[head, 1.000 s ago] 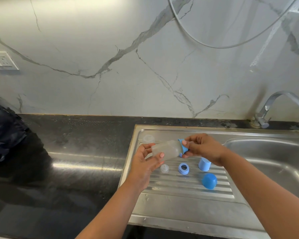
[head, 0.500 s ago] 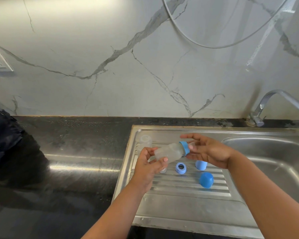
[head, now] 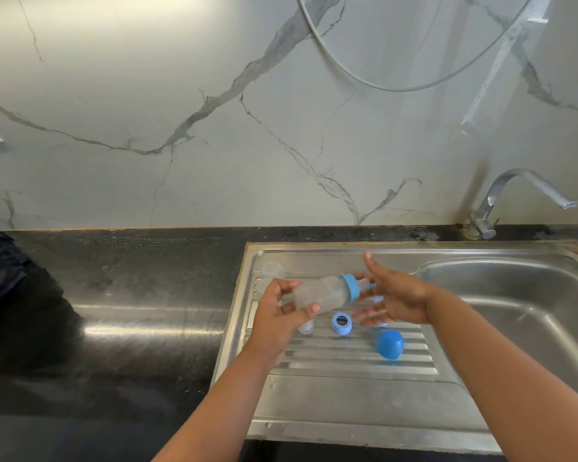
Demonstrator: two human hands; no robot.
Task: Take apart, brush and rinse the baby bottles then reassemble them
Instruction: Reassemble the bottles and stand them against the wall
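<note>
My left hand (head: 277, 316) grips a frosted clear baby bottle (head: 324, 292) held sideways above the steel drainboard (head: 347, 395). A blue collar ring (head: 351, 286) with a clear teat sits on the bottle's neck, pointing right. My right hand (head: 394, 296) hovers just right of the teat with fingers spread and straight, holding nothing. On the drainboard lie a loose blue collar ring (head: 341, 323), a blue dome cap (head: 390, 344), a clear teat (head: 306, 327) partly under my left hand, and another clear bottle (head: 271, 273) behind. A second blue part is mostly hidden by my right hand.
The sink basin (head: 521, 315) lies to the right, with a chrome tap (head: 511, 198) at its back corner. Black countertop (head: 131, 295) stretches left, with a dark cloth (head: 0, 268) at the far left edge. A marble wall and a hanging hose (head: 381, 85) stand behind.
My right hand has let go of the blue collar ring and opened, fingers spreading. The bottle stays in my left hand, tilted slightly more.
</note>
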